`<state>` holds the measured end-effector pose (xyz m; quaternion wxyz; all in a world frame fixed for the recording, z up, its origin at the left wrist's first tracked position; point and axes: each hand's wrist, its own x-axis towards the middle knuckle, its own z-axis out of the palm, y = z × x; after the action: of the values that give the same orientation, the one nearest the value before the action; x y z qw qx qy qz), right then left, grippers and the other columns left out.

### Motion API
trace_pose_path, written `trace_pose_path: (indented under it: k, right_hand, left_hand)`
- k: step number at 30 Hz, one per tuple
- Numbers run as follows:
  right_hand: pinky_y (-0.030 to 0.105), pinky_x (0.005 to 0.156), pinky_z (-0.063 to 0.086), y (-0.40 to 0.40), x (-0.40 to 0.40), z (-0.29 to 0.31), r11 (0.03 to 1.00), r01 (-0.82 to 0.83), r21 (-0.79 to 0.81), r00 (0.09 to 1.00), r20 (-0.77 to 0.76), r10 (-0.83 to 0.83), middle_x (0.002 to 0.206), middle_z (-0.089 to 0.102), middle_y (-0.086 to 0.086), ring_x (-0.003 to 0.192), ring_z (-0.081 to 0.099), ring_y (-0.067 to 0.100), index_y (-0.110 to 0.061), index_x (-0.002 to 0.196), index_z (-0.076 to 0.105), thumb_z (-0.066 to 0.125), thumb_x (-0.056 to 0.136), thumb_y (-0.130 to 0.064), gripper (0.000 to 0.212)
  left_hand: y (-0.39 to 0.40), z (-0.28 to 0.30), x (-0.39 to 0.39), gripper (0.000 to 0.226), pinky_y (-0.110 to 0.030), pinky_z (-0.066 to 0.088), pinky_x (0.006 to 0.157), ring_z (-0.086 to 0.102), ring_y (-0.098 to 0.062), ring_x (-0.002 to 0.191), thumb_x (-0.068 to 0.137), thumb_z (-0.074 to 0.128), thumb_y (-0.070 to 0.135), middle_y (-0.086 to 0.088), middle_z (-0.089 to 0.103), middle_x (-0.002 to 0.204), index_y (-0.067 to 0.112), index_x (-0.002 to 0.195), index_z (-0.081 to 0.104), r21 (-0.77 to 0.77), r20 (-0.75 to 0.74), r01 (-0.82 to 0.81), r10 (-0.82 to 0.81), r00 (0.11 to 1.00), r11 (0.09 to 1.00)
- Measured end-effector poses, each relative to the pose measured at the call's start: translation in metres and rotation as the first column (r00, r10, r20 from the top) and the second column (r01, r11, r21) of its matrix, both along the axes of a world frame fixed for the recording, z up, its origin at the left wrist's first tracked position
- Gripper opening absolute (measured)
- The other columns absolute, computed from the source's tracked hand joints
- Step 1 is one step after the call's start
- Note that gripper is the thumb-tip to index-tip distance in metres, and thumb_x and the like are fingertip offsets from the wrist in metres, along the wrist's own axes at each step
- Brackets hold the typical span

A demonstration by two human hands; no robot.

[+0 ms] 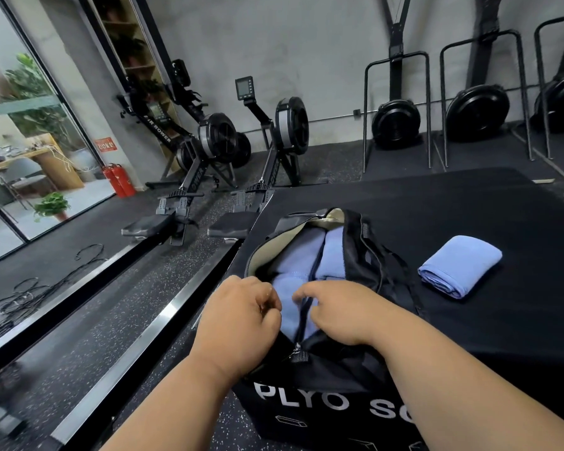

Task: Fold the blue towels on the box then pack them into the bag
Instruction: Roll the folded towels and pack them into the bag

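A black bag [368, 255] lies open on the black plyo box [469, 209], with folded blue towels [302, 255] inside it. One more folded blue towel [459, 266] rests on the box to the right of the bag. My left hand [241, 315] grips the near left edge of the bag's opening with curled fingers. My right hand [339, 312] pinches the near right edge of the opening, by the zipper. The zipper pull [297, 348] hangs at the near end of the bag, between my wrists.
Two rowing machines [209, 151] stand on the floor beyond the box's left side. Black racks with round machines [396, 122] line the back wall. Cables [30, 288] lie on the floor at left, and red fire extinguishers [119, 180] sit by the glass door.
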<state>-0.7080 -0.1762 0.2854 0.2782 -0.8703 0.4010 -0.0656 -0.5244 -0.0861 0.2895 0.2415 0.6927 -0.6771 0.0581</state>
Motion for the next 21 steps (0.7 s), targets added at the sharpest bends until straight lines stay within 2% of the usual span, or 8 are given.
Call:
trace_pose_path:
  k: [4, 7, 10, 13, 15, 17, 19, 21]
  right_hand:
    - [0.038, 0.109, 0.032, 0.002, -0.023, 0.004, 0.988, -0.002, -0.157, 0.999, -0.040, -0.005, 0.103, 0.068, -0.016, 0.110, 0.052, 0.015, -0.034, 0.114, 0.072, 0.040, 0.102, -0.026, 0.035]
    - [0.035, 0.108, 0.026, -0.001, -0.042, 0.004, 0.989, 0.047, -0.144, 0.997, 0.074, -0.036, 0.083, 0.054, -0.020, 0.107, 0.039, 0.010, -0.035, 0.106, 0.074, 0.041, 0.102, -0.022, 0.036]
    - [0.040, 0.111, 0.027, -0.003, -0.061, 0.003, 0.990, 0.009, -0.142, 0.990, 0.141, 0.011, 0.097, 0.061, -0.018, 0.111, 0.039, 0.011, -0.039, 0.102, 0.071, 0.043, 0.098, -0.017, 0.036]
    - [0.041, 0.109, 0.035, -0.008, -0.084, 0.000, 0.995, -0.023, -0.095, 0.969, 0.242, 0.046, 0.109, 0.059, -0.017, 0.113, 0.046, 0.011, -0.043, 0.098, 0.064, 0.045, 0.095, -0.013, 0.036]
    - [0.034, 0.102, 0.043, -0.013, -0.101, -0.002, 0.996, 0.060, -0.062, 0.917, 0.399, -0.030, 0.106, 0.060, -0.016, 0.109, 0.054, 0.006, -0.038, 0.095, 0.067, 0.047, 0.093, -0.009, 0.036]
    - [0.031, 0.096, 0.047, -0.021, -0.119, -0.005, 0.979, 0.204, -0.010, 0.843, 0.509, -0.171, 0.102, 0.063, -0.015, 0.103, 0.058, 0.003, -0.033, 0.094, 0.071, 0.049, 0.091, -0.006, 0.036]
    - [0.030, 0.088, 0.049, -0.031, -0.138, -0.010, 0.932, 0.360, 0.042, 0.776, 0.541, -0.324, 0.097, 0.066, -0.016, 0.097, 0.059, 0.002, -0.030, 0.091, 0.071, 0.048, 0.090, -0.005, 0.034]
    - [0.032, 0.077, 0.048, -0.045, -0.157, -0.020, 0.834, 0.543, 0.099, 0.680, 0.530, -0.506, 0.092, 0.068, -0.016, 0.091, 0.060, 0.005, -0.030, 0.087, 0.069, 0.046, 0.091, -0.009, 0.032]
  left_hand:
    - [-0.012, 0.003, -0.023, 0.012, -0.025, 0.041, 0.071, 0.050, -0.009, 0.078, 0.075, 0.054, 0.030, 0.017, 0.060, 0.070, 0.029, 0.070, 0.066, -0.014, 0.008, 0.036, -0.036, 0.999, 0.999]
    - [-0.020, -0.001, -0.041, 0.009, -0.024, 0.040, 0.070, 0.049, -0.006, 0.080, 0.076, 0.060, 0.026, 0.019, 0.061, 0.070, 0.029, 0.073, 0.068, -0.007, -0.015, 0.071, -0.071, 0.997, 0.997]
    - [-0.030, -0.001, -0.063, 0.011, -0.017, 0.037, 0.068, 0.050, -0.005, 0.079, 0.074, 0.056, 0.029, 0.018, 0.062, 0.068, 0.028, 0.070, 0.066, -0.008, -0.066, 0.113, -0.113, 0.991, 0.994]
    - [-0.041, 0.003, -0.086, 0.011, -0.026, 0.042, 0.065, 0.053, -0.008, 0.073, 0.073, 0.054, 0.031, 0.017, 0.059, 0.063, 0.030, 0.065, 0.060, -0.023, -0.122, 0.120, -0.122, 0.985, 0.993]
    - [-0.049, 0.006, -0.101, 0.010, -0.029, 0.045, 0.063, 0.056, -0.008, 0.073, 0.073, 0.055, 0.029, 0.016, 0.060, 0.063, 0.031, 0.064, 0.058, -0.036, -0.130, 0.122, -0.126, 0.984, 0.992]
    - [-0.056, 0.010, -0.116, 0.009, -0.024, 0.044, 0.064, 0.057, -0.006, 0.076, 0.073, 0.057, 0.026, 0.016, 0.061, 0.063, 0.030, 0.065, 0.059, -0.056, -0.125, 0.139, -0.146, 0.981, 0.989]
    - [-0.063, 0.011, -0.134, 0.008, -0.019, 0.040, 0.062, 0.057, -0.005, 0.075, 0.074, 0.060, 0.022, 0.016, 0.060, 0.061, 0.028, 0.068, 0.059, -0.068, -0.131, 0.170, -0.178, 0.975, 0.983]
    - [-0.072, 0.008, -0.151, 0.009, -0.020, 0.041, 0.063, 0.057, -0.005, 0.073, 0.076, 0.062, 0.020, 0.017, 0.060, 0.064, 0.028, 0.071, 0.060, -0.046, -0.152, 0.188, -0.193, 0.969, 0.981]
